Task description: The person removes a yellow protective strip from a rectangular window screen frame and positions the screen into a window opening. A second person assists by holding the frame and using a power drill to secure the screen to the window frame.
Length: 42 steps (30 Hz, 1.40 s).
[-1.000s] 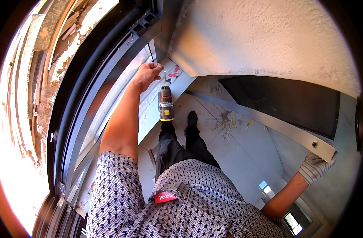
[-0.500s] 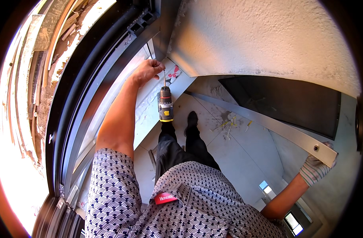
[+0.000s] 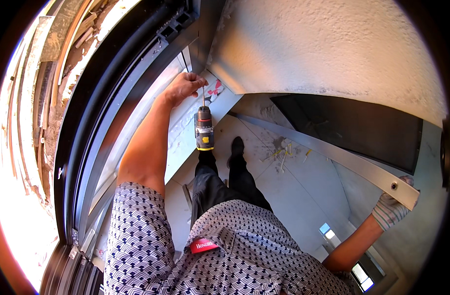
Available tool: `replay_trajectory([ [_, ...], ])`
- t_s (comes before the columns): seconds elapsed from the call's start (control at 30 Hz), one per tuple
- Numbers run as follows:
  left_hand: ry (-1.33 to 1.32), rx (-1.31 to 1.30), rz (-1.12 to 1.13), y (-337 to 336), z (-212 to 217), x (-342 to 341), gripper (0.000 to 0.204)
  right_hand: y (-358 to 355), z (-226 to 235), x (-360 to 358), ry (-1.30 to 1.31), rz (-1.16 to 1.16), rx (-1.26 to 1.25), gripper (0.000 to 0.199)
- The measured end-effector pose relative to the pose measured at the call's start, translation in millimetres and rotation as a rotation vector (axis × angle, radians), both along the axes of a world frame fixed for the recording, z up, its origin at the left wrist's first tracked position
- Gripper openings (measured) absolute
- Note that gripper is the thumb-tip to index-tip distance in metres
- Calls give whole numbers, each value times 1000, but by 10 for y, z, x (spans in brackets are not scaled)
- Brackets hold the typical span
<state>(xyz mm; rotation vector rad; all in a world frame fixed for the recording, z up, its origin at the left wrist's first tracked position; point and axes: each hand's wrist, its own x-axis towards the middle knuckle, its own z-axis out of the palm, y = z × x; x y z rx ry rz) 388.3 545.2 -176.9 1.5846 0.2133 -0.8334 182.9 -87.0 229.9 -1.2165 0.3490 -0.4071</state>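
Observation:
My bare left hand [image 3: 184, 88] is closed in a pinch at the tip of a drill bit; whatever small thing its fingertips hold there is too small to make out. Below the fingers, a cordless drill [image 3: 204, 129], black and grey with yellow touches, points its chuck up towards them. How the drill is supported does not show. My right hand [image 3: 391, 210], in a striped work glove, grips the near end of a long flat metal bar [image 3: 328, 151]. A round hole or fastener sits close to that end, and the bar slants away to the far left.
A dark window frame [image 3: 87, 123] curves along my left, with wood planks [image 3: 38, 98] outside. The pale sill [image 3: 178, 145] meets a rough plaster wall [image 3: 333, 46]. A dark panel [image 3: 355, 130] lies behind the bar. Yellow and white scraps [image 3: 285, 156] litter the tiled floor [image 3: 289, 196].
My left fingertips have shifted slightly to the right above the drill bit. The bar and my right hand stay almost in place.

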Motion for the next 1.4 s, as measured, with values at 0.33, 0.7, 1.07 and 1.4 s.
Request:
replay_trajectory([
  [0.33,-78,-6,-68,-52,99,26,26,-116,-19,12,-55,69,-80,29],
  [0.7,-98,0,40,-107,15,-87,28,321,-24,160,-48,47,-83,26],
  [1.07,80,-97,348,-138,16,-534,56,1032,19,415,6,-301,-157,44],
  [1.4,111,-56,699,-137,836,-1791,45,708,-193,540,-86,-348,0,50],
])
